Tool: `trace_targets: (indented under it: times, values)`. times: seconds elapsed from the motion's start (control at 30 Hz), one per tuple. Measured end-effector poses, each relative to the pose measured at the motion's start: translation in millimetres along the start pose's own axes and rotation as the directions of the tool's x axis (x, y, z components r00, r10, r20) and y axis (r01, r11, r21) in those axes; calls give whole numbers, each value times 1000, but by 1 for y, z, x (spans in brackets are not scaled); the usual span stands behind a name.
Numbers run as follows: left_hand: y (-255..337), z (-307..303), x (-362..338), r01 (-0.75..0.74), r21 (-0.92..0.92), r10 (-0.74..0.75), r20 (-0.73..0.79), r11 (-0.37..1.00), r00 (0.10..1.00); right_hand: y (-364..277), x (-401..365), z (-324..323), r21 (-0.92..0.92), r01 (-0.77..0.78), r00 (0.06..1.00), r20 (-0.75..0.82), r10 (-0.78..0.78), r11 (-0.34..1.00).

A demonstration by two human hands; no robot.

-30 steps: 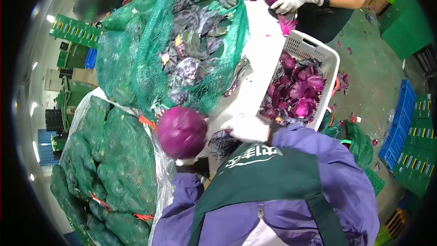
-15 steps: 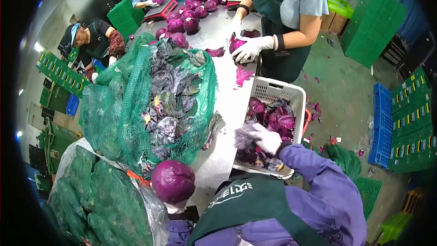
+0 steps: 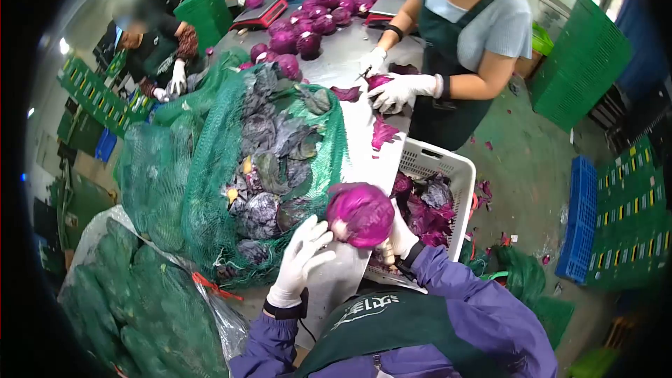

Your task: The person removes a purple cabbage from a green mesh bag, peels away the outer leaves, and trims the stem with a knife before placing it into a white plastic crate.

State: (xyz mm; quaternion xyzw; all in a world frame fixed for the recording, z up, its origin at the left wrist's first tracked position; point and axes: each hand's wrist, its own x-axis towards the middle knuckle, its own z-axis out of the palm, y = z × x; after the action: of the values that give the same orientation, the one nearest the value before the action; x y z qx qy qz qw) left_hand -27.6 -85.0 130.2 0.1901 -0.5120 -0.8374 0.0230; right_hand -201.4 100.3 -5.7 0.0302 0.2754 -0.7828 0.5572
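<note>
A large red cabbage (image 3: 362, 215) is held above the metal table's near edge, its pale stem end facing left. My right hand (image 3: 402, 234), in a white glove, grips it from the right, with most fingers hidden behind it. A small pale tan thing shows below the cabbage beside that hand; I cannot make out what it is. My left hand (image 3: 301, 260), also gloved, is open just left of the cabbage, fingers spread. Beyond it a green mesh bag (image 3: 203, 175) lies open, full of dark outer leaves and cabbages (image 3: 259, 210).
A white crate (image 3: 458, 199) with purple leaves (image 3: 430, 213) stands right of the metal table (image 3: 325, 287). Across from me a co-worker's gloved hands (image 3: 399, 91) handle a cabbage. More cabbages (image 3: 308, 21) are piled at the back. Full mesh sacks (image 3: 147, 308) lie at left.
The cabbage has passed from my left hand at the lower left to my right hand near the crate. My right hand has let go of the dark leaves; my left hand has opened.
</note>
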Motion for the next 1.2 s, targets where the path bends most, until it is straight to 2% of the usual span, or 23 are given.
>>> trace_targets:
  times: [0.07,0.1,0.13,0.2,0.27,0.33,0.47,0.5,0.53,0.6,0.67,0.73,0.8,0.83,0.87,0.93,1.0,1.03,1.07,1.1,1.13,1.17,1.2]
  values:
    - [12,-13,17,-237,353,264,-30,905,964,-15,18,0,322,-36,997,70,14,946]
    - [6,-28,31,-297,495,392,-97,817,915,-24,29,3,430,-294,731,677,-89,854]
    - [3,-39,43,-326,631,518,-142,704,844,-25,36,8,241,91,994,-81,-73,966]
    - [-2,-50,53,-162,931,623,-84,327,777,-29,58,2,102,94,987,-137,-80,990]
    - [-26,-63,53,-19,986,494,-66,166,867,-40,88,-3,208,35,992,-126,-9,977]
    - [-35,-48,41,-73,951,501,-92,299,860,-44,128,-10,225,24,1000,-18,-20,974]
    - [-59,-40,28,-87,935,576,-135,342,806,-65,199,-20,252,62,980,170,-108,966]
    - [-75,-42,25,-112,938,603,-117,329,789,-74,214,-6,111,216,976,-61,-210,970]
    - [-82,-39,21,-125,948,633,-93,292,769,-81,227,17,-53,311,911,-269,-314,949]
    - [-84,-26,13,-111,955,618,-87,275,781,-106,244,65,107,260,927,-305,-217,960]
    - [-97,-23,7,-144,927,591,-97,347,801,-119,262,79,71,362,913,-229,-338,929]
    - [-124,-30,4,-116,820,421,-161,560,893,-116,238,112,-55,303,896,-324,-304,951]
    - [-135,-36,7,51,711,238,-301,701,923,-110,238,104,-247,183,973,-97,-212,952]
    - [-137,-35,8,69,648,285,-424,758,860,-100,225,105,-452,179,979,-9,-205,874]
    - [-150,-42,13,94,521,226,-518,848,825,-85,194,134,-628,61,991,-53,-121,776]
    - [-147,-46,22,-145,19,126,-612,989,781,-59,178,115,-941,-27,999,-14,42,338]
    - [-149,-73,24,-160,-380,-70,-525,911,848,-25,160,96,-978,-167,975,-144,168,127]
    - [-132,-84,22,-81,-514,-185,-445,854,876,-25,144,102,-978,-163,976,-141,167,132]
    - [-105,-90,21,-46,-726,-267,-310,686,912,-29,124,115,-985,-150,982,-138,130,86]
    - [-85,-84,20,-51,-739,-287,-323,672,902,-30,106,119,-989,-140,986,-135,94,42]
    - [-76,-79,16,-54,-750,-307,-334,659,891,-24,96,106,-988,-110,992,-102,74,109]
    - [-88,-81,14,-113,-366,-3,-302,924,953,-21,80,103,-981,-46,997,-34,65,188]
    - [-108,-88,15,-245,81,253,-118,966,960,-19,63,102,-964,17,998,31,46,266]
